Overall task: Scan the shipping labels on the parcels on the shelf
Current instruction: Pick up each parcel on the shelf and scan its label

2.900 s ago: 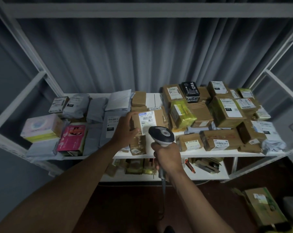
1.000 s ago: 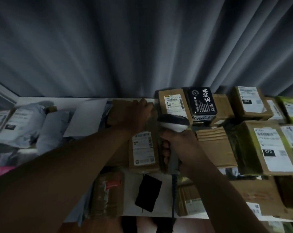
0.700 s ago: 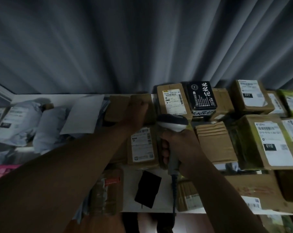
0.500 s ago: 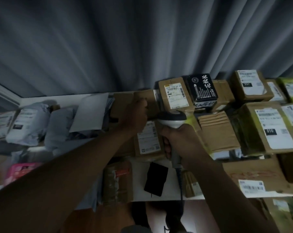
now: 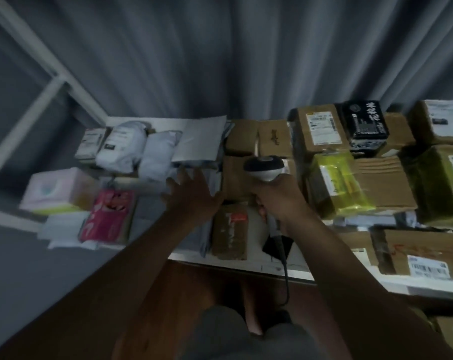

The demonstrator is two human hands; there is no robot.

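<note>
Two bare hands reach over the white metal shelf (image 5: 246, 265), which is crowded with parcels in front of a grey pleated curtain (image 5: 220, 55). The left hand (image 5: 191, 196) has its fingers spread and straight, holding nothing, over the pale grey mailers near the middle of the shelf (whether the fingertips touch them is lost in the blur). Just to its right, the right hand (image 5: 277, 201) is curled round the grip of a white and black handheld barcode scanner (image 5: 263, 168), whose head sits above a plain brown cardboard box (image 5: 233, 178), and whose dark cable (image 5: 285, 276) hangs down past the shelf's near edge.

Far right of the scanner stands a brown carton with a white shipping label (image 5: 321, 128), with a black box printed in white characters (image 5: 365, 126) beside it. Nearer, a yellow-green plastic-wrapped parcel (image 5: 342, 188) lies against a flat corrugated cardboard parcel (image 5: 381, 183). At the near right edge a long brown box with a barcode label (image 5: 425, 258) lies flat.

On the left side sit a white poly mailer bag (image 5: 121, 146), a pale pink tissue box (image 5: 56, 190) and a bright pink packet (image 5: 108, 216). A small taped brown parcel (image 5: 230, 232) rests at the near edge below the right hand
</note>
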